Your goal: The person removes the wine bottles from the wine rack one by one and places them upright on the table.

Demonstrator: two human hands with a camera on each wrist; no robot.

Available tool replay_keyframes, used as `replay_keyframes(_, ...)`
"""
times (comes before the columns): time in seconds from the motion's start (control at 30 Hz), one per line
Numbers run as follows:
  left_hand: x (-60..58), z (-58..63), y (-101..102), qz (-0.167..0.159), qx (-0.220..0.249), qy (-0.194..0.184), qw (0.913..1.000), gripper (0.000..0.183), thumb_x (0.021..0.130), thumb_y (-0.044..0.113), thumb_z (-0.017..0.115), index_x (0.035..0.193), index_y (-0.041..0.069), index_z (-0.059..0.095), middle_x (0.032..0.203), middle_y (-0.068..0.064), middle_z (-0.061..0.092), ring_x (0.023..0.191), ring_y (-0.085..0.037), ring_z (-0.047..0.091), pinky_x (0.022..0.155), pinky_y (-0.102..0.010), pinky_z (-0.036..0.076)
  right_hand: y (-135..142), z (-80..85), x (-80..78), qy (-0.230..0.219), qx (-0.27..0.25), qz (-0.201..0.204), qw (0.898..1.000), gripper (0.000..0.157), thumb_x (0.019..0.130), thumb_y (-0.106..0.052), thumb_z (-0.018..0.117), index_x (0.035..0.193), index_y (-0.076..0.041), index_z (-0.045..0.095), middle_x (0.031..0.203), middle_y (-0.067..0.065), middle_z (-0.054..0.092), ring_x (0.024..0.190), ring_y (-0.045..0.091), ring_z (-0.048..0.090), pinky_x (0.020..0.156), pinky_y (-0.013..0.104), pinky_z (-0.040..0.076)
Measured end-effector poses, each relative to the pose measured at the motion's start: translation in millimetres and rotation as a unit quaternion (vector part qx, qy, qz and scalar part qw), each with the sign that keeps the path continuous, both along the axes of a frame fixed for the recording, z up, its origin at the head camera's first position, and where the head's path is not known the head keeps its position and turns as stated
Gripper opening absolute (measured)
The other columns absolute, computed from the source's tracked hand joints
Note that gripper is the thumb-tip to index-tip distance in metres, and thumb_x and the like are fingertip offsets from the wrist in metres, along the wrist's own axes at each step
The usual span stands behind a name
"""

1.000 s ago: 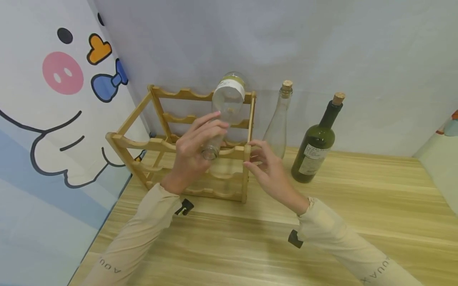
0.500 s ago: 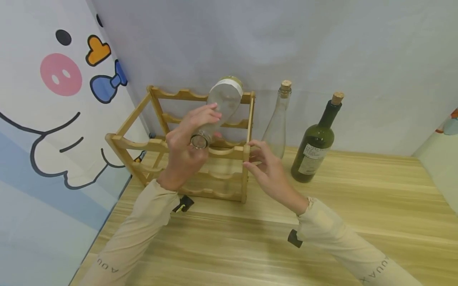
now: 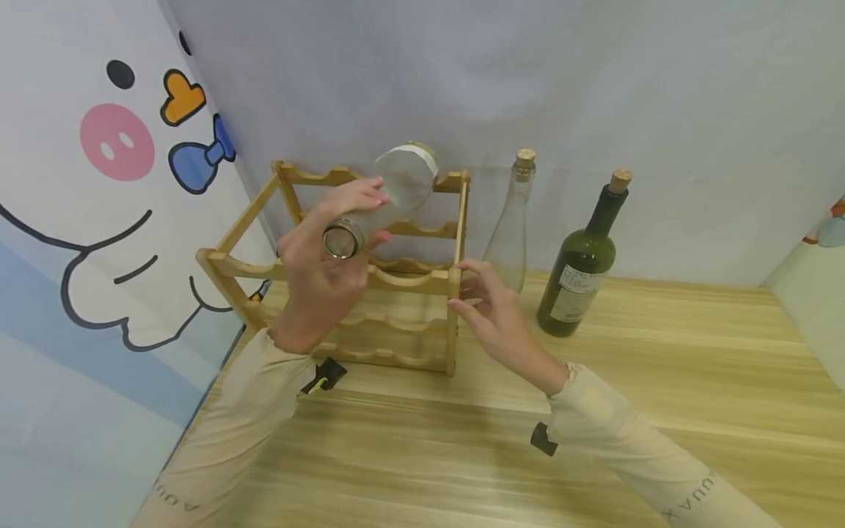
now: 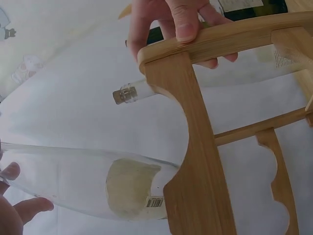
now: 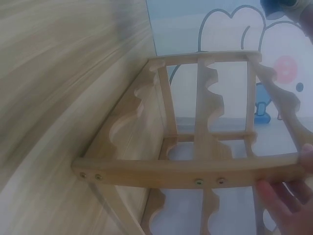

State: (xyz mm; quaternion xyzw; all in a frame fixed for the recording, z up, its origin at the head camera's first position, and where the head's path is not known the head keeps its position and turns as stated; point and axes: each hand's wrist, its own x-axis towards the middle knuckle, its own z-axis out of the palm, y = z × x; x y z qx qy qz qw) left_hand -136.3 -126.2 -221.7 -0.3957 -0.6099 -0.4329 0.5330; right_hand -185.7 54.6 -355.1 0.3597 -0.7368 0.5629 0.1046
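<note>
My left hand (image 3: 323,271) grips a clear glass bottle (image 3: 405,180) round its neck, above the wooden wine rack (image 3: 416,282). The bottle's mouth faces back toward me and its labelled base points away, toward the wall. In the left wrist view, the bottle's pale label (image 4: 132,188) shows beside the rack's scalloped rail (image 4: 195,132). Whether the bottle touches the rack is hard to tell. With thumb and fingers my right hand (image 3: 495,319) holds the upper front right corner of the rack; the right wrist view shows those fingers (image 5: 274,198) against the side post.
Just right of the rack stands a clear corked bottle (image 3: 511,238), partly behind my right hand. Farther right is a green corked wine bottle (image 3: 577,275) with white labels. A pale wall (image 3: 627,88) rises behind, and a cartoon-printed panel (image 3: 53,242) is at left.
My left hand has moved left, carrying the bottle's neck with it. The bottle's mouth has risen and turned more toward me, and its base has shifted slightly left. My right hand stays put.
</note>
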Motion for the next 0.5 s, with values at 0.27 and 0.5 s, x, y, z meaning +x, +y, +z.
replay_keyframes(0.27,8.1,11.3,-1.9,0.023,0.033,0.002,0.9992,0.038,0.078,0.022,0.065,0.084,-0.014,0.055,0.080,-0.022,0.061,0.084,-0.034,0.060,0.079,-0.042,0.048,-0.2,-3.0,-1.2,0.006,-0.007,-0.005,1.000,0.043,0.083,-0.006,0.058,0.121,-0.011,0.040,0.091,0.010,0.058,0.084,0.020,0.059,0.065,0.030,0.053)
replay_keyframes(0.5,13.4,18.8,-3.4,0.019,0.053,-0.004,0.9984,0.040,0.076,0.022,0.067,0.085,-0.015,0.053,0.080,-0.022,0.061,0.083,-0.034,0.060,0.078,-0.043,0.048,-1.5,-0.2,1.4,0.005,-0.010,-0.005,1.000,0.042,0.082,-0.005,0.058,0.120,-0.011,0.040,0.090,0.010,0.059,0.083,0.019,0.059,0.064,0.030,0.053)
